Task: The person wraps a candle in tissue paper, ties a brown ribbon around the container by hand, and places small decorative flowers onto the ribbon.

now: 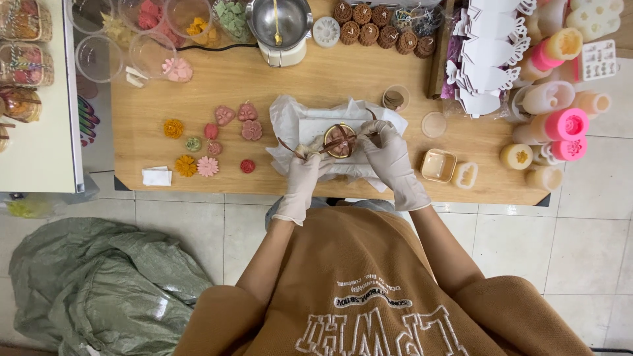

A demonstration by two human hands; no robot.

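Observation:
A small round gold-rimmed cup (340,140) with a pinkish filling sits on white tissue paper (310,122) on the wooden table (264,86). My left hand (305,166), in a white glove, pinches thin brown sticks that cross over the cup. My right hand (384,150), also gloved, holds the cup's right side and the sticks' other end.
Several pink, orange and green flower-shaped pieces (211,142) lie left of the tissue. A metal pot on a small heater (280,26) stands at the back, with brown round pieces (379,29), plastic cups (99,56), moulds (438,165) and pink and yellow bottles (560,125) around.

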